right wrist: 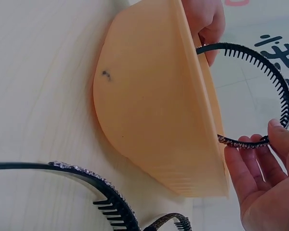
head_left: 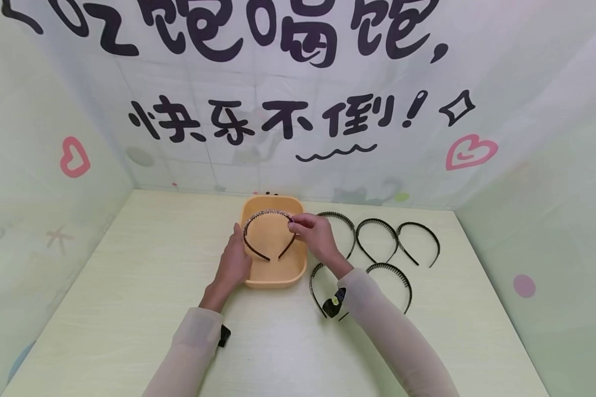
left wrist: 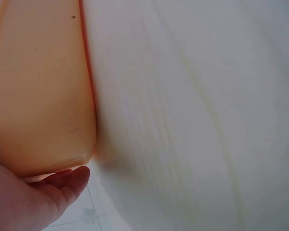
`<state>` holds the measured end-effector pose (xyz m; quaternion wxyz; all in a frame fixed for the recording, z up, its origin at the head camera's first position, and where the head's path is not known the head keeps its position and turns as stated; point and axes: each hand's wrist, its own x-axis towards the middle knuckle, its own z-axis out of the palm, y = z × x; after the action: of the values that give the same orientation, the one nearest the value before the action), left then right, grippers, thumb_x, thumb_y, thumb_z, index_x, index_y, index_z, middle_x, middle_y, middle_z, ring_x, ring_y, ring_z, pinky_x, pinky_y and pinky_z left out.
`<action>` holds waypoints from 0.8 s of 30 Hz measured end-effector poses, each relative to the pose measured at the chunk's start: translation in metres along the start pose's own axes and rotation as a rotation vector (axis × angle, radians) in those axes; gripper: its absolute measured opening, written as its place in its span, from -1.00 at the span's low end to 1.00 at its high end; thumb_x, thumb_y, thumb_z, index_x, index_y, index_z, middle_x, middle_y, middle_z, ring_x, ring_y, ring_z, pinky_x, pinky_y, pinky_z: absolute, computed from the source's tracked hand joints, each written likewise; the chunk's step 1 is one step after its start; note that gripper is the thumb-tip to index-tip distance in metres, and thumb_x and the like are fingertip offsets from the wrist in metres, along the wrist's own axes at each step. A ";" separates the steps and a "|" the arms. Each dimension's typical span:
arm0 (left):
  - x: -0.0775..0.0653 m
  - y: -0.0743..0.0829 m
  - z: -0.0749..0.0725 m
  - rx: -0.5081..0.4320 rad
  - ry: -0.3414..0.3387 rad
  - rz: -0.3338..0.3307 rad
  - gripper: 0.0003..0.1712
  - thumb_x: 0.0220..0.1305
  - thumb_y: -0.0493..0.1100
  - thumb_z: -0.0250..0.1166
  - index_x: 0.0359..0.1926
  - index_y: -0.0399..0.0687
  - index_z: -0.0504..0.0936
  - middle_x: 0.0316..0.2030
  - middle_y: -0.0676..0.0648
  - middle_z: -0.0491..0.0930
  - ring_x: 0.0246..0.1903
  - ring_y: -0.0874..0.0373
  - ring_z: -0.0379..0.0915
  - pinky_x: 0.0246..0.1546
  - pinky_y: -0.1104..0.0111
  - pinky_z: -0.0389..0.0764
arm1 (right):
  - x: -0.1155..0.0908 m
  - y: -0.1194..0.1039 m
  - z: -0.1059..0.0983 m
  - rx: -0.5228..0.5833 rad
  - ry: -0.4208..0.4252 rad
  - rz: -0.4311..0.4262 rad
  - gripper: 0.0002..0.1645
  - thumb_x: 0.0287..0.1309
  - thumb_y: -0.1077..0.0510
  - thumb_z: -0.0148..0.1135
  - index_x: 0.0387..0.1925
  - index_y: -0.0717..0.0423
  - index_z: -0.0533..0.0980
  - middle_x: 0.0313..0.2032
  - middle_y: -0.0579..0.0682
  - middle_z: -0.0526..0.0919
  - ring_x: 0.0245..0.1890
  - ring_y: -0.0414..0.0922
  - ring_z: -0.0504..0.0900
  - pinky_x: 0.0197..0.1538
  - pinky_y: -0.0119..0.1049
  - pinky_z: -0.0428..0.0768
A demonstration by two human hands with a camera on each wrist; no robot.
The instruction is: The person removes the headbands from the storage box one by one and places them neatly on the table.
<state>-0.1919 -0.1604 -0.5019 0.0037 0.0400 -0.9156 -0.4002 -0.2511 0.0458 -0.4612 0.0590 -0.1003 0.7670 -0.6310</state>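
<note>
An orange plastic basin (head_left: 273,284) stands near the back of the table. On its left side, my left hand (head_left: 233,263) grips the wall near the rim; the left wrist view has the fingers (left wrist: 77,182) curled at the basin's end. A black toothed headband (right wrist: 282,84) with glittery trim is pinched between thumb and fingers of my right hand (head_left: 320,237). Its arch points to the back in the head view, and its two ends overlap the basin's inside. From the right wrist view, the band reaches over the rim, with its lower ends hidden behind the basin wall.
Several more black toothed headbands lie on the table (head_left: 144,286) right of the basin, among them a middle one (head_left: 377,221) and a far-right one (head_left: 436,242). My right forearm partly covers the nearer ones. A printed cloth wall (head_left: 258,171) closes off the back.
</note>
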 end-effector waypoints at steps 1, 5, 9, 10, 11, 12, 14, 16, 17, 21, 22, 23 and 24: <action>0.000 0.000 0.000 0.002 0.000 0.002 -0.08 0.23 -0.48 -0.06 0.52 -0.42 -0.33 0.43 -0.50 0.06 0.32 -0.32 0.23 0.32 -0.08 0.34 | 0.001 0.000 0.000 0.007 0.005 0.010 -0.69 0.21 0.24 0.34 -0.05 0.34 0.65 -0.20 0.22 0.74 -0.28 -0.18 0.72 -0.15 -0.25 0.73; 0.000 0.001 0.000 0.014 0.002 0.005 -0.08 0.24 -0.47 -0.06 0.52 -0.43 -0.33 0.40 -0.51 0.09 0.26 -0.31 0.30 0.27 -0.09 0.38 | 0.001 -0.002 -0.004 0.040 0.022 0.062 -0.71 0.21 0.21 0.34 -0.04 0.24 0.67 -0.17 0.22 0.74 -0.33 -0.22 0.73 -0.21 -0.24 0.74; 0.000 0.002 0.000 0.022 0.002 0.002 -0.09 0.24 -0.47 -0.07 0.52 -0.43 -0.33 0.39 -0.51 0.11 0.18 -0.29 0.36 0.21 -0.09 0.44 | 0.002 -0.005 -0.009 0.098 0.016 0.109 -0.66 0.23 0.19 0.32 0.02 0.23 0.64 -0.14 0.18 0.75 -0.32 -0.18 0.75 -0.21 -0.20 0.74; 0.000 0.002 0.000 0.023 0.001 0.001 -0.09 0.24 -0.47 -0.08 0.52 -0.43 -0.33 0.39 -0.51 0.11 0.17 -0.29 0.36 0.21 -0.09 0.44 | 0.002 -0.006 -0.011 0.117 0.014 0.119 -0.64 0.23 0.19 0.32 0.04 0.24 0.63 -0.14 0.17 0.75 -0.33 -0.19 0.75 -0.21 -0.18 0.74; 0.000 0.002 0.000 0.024 0.001 0.000 -0.09 0.23 -0.47 -0.08 0.52 -0.43 -0.33 0.39 -0.51 0.11 0.16 -0.29 0.37 0.20 -0.09 0.44 | 0.002 -0.006 -0.012 0.131 0.015 0.131 -0.63 0.24 0.19 0.32 0.05 0.25 0.62 -0.15 0.16 0.75 -0.34 -0.19 0.74 -0.20 -0.16 0.74; 0.000 0.002 -0.001 0.024 0.000 0.000 -0.08 0.23 -0.46 -0.08 0.52 -0.44 -0.33 0.39 -0.51 0.11 0.16 -0.29 0.37 0.20 -0.09 0.44 | 0.003 -0.005 -0.014 0.148 0.016 0.140 -0.62 0.24 0.20 0.32 0.06 0.27 0.61 -0.17 0.14 0.76 -0.34 -0.19 0.74 -0.20 -0.16 0.74; 0.000 0.002 -0.001 0.025 0.000 -0.001 -0.08 0.22 -0.47 -0.07 0.52 -0.43 -0.33 0.39 -0.51 0.12 0.16 -0.30 0.37 0.21 -0.10 0.43 | 0.003 -0.005 -0.017 0.174 0.024 0.160 -0.64 0.24 0.20 0.32 0.05 0.26 0.61 -0.22 0.10 0.77 -0.36 -0.20 0.74 -0.24 -0.17 0.75; -0.001 0.003 -0.001 0.029 0.002 -0.002 -0.07 0.22 -0.47 -0.07 0.52 -0.44 -0.33 0.38 -0.51 0.12 0.16 -0.31 0.37 0.21 -0.09 0.43 | 0.003 -0.004 -0.021 0.188 0.034 0.177 -0.66 0.25 0.20 0.31 0.02 0.25 0.62 -0.26 0.06 0.77 -0.38 -0.20 0.73 -0.28 -0.20 0.74; -0.001 0.003 -0.001 0.031 0.002 -0.003 -0.08 0.22 -0.47 -0.07 0.52 -0.44 -0.33 0.38 -0.51 0.13 0.16 -0.31 0.37 0.21 -0.09 0.44 | 0.003 -0.004 -0.024 0.191 0.039 0.183 -0.68 0.26 0.20 0.31 0.01 0.25 0.62 -0.28 0.05 0.77 -0.38 -0.20 0.73 -0.31 -0.22 0.74; -0.001 0.003 -0.001 0.030 0.003 0.000 -0.08 0.21 -0.47 -0.07 0.51 -0.45 -0.33 0.38 -0.52 0.13 0.18 -0.33 0.36 0.24 -0.09 0.42 | 0.002 -0.001 -0.034 0.179 0.067 0.216 -0.72 0.27 0.17 0.30 -0.04 0.23 0.64 -0.31 0.03 0.77 -0.40 -0.22 0.72 -0.35 -0.26 0.72; -0.001 0.002 -0.001 0.029 0.004 0.001 -0.08 0.21 -0.47 -0.07 0.51 -0.44 -0.33 0.38 -0.52 0.13 0.19 -0.33 0.35 0.25 -0.09 0.40 | 0.002 0.000 -0.038 0.174 0.073 0.224 -0.72 0.28 0.17 0.29 -0.04 0.23 0.64 -0.30 0.05 0.78 -0.40 -0.22 0.72 -0.37 -0.27 0.71; -0.001 0.002 -0.001 0.025 0.005 0.002 -0.07 0.20 -0.47 -0.07 0.51 -0.45 -0.33 0.38 -0.52 0.12 0.20 -0.34 0.34 0.26 -0.09 0.39 | 0.001 0.001 -0.041 0.169 0.080 0.232 -0.71 0.28 0.16 0.28 -0.03 0.23 0.64 -0.30 0.05 0.78 -0.40 -0.22 0.72 -0.38 -0.28 0.70; -0.001 0.002 -0.001 0.022 0.006 0.003 -0.07 0.19 -0.47 -0.07 0.51 -0.45 -0.33 0.38 -0.52 0.12 0.21 -0.34 0.33 0.27 -0.09 0.38 | 0.001 0.002 -0.045 0.164 0.086 0.241 -0.70 0.29 0.15 0.28 -0.01 0.22 0.64 -0.30 0.03 0.78 -0.41 -0.23 0.71 -0.39 -0.30 0.69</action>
<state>-0.1911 -0.1599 -0.4998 0.0067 0.0398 -0.9200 -0.3898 -0.2616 0.0893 -0.4543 0.1096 0.0246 0.7210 -0.6837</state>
